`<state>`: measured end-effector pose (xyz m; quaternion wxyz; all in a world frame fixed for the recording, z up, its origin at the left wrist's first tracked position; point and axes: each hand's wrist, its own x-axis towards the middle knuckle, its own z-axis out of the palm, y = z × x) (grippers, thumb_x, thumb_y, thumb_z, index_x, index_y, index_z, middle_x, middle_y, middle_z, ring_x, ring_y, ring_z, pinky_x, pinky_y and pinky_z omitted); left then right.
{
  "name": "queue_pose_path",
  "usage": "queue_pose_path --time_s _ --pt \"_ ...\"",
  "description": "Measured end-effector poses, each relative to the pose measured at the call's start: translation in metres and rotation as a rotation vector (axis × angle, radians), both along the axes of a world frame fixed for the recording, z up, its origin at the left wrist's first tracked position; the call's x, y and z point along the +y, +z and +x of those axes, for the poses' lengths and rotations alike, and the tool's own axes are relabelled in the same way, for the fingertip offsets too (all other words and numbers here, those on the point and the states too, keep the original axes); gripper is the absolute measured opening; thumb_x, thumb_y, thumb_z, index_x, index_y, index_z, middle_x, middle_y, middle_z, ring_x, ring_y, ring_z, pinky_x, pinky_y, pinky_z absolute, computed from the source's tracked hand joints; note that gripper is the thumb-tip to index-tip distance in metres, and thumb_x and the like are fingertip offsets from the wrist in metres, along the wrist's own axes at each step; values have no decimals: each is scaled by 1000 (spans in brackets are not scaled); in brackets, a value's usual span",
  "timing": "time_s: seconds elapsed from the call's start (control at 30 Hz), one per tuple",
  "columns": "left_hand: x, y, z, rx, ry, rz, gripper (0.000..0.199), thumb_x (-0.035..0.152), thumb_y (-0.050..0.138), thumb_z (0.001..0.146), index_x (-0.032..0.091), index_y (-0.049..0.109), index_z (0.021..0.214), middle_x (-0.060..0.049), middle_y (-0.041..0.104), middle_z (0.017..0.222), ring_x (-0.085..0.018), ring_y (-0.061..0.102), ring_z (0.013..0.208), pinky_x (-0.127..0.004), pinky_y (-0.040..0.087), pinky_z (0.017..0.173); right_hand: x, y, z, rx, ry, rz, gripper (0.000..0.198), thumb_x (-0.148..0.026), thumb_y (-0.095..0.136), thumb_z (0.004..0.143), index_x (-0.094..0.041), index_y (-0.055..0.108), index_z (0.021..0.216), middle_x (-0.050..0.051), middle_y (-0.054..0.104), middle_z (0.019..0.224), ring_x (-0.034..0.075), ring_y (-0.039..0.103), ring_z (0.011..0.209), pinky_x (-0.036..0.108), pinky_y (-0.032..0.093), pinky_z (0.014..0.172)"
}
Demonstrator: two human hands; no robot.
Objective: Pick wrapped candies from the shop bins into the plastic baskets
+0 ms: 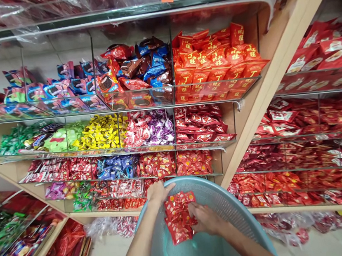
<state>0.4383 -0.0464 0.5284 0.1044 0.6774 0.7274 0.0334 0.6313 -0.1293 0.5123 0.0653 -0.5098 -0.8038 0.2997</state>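
Note:
My left hand (158, 194) is at the far left part of the rim of a blue-green perforated plastic basket (241, 208), closed on it with the thumb lying along the rim. Inside the basket's mouth, my right hand (205, 219) grips several small red candy packets (178, 216) with yellow and white spots. The packets hang in a cluster left of the fingers, above the basket's bottom. Similar red spotted packets (194, 162) fill a shelf compartment just beyond the rim.
Tiered shelves with clear dividers hold wrapped sweets, among them yellow candies (103, 132) and large red-orange packets (216, 64). A slanted wooden post (265, 87) stands right of the basket. More red packets (337, 111) fill the right shelves. Plastic bags (295, 227) lie on the floor.

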Motion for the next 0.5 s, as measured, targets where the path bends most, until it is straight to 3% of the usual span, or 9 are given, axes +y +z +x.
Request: queue_pose_path --time_s 0.1,0.2,0.33,0.5 --pt "-1 0 0 0 -2 5 85 80 20 65 13 66 88 -17 67 91 -34 61 90 -43 46 77 10 3 21 109 4 -96 26 -26 64 59 -20 47 78 -1 57 80 16 52 74 24 36 61" --pt "-1 0 0 -8 -3 5 84 81 21 64 14 66 88 -17 67 92 -34 61 90 -43 46 77 21 3 44 165 -125 -124 24 -29 63 61 -19 46 75 -3 55 71 12 49 66 21 34 55" --pt "-1 2 0 -23 -2 -6 83 81 22 64 14 65 87 -17 67 93 -33 61 90 -42 46 77 26 -6 52 -22 -346 -11 18 -30 56 65 -18 47 75 0 57 67 14 52 64 23 35 57" --pt "0 2 -1 -16 -12 -8 82 80 22 65 14 65 88 -18 66 93 -34 61 91 -42 46 76 19 -14 33 -274 -415 13 35 -26 52 68 -11 48 99 13 62 87 26 60 85 31 40 69"
